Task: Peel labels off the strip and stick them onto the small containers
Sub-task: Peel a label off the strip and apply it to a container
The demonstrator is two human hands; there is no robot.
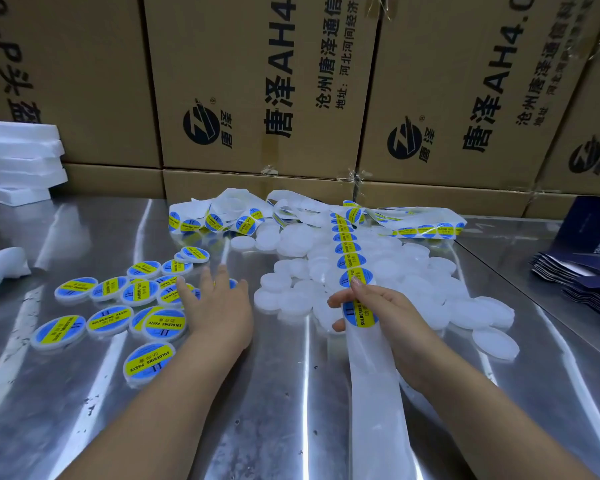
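The right hand [368,303] pinched the label strip [350,252] between thumb and fingers just at the next blue-and-yellow label [360,315], probably to keep it taut for peeling, with bare backing trailing toward the person. The left hand [219,303] lay open, fingers spread, over the labelled containers [108,320] gathered on the left of the metal surface [291,393], seemingly having set one down. The unlabelled containers [413,271], translucent white discs, lay heaped under the strip.
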